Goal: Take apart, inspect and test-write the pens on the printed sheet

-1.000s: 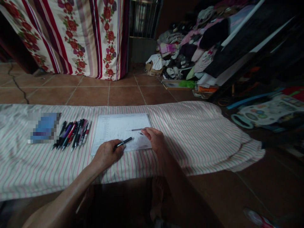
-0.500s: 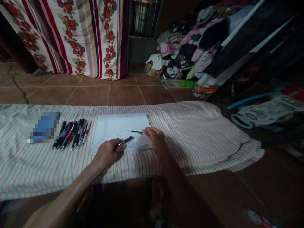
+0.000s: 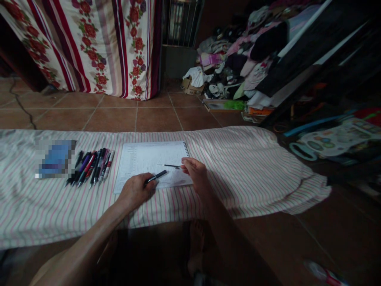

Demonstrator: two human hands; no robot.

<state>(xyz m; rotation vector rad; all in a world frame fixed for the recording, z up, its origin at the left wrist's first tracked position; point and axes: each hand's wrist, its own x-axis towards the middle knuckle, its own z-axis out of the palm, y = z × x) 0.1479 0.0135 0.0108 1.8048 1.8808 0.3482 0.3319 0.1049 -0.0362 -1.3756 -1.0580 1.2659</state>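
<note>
My left hand [image 3: 136, 188] is closed around a dark pen barrel [image 3: 157, 176], which points up and right over the notebook's lower edge. A thin pen refill [image 3: 169, 165], dark along most of its length with a pale left end, is pinched in my right hand [image 3: 194, 171]. The refill lies almost level above the page, apart from the barrel. Beneath both hands is a spiral notebook [image 3: 149, 153] with its coil on the right side. A small dark mark or part near the right fingertips is too small to make out.
Several pens [image 3: 92, 169] lie side by side left of the notebook, beside a blurred-out blue item [image 3: 56, 159]. All rest on a striped cloth [image 3: 244, 171]. Beyond are a tiled floor [image 3: 113, 115], a floral curtain [image 3: 116, 47] and piled clothes [image 3: 232, 63].
My right hand has shifted slightly to the right, and its fingers have changed position on the refill. The left hand with the barrel has barely moved.
</note>
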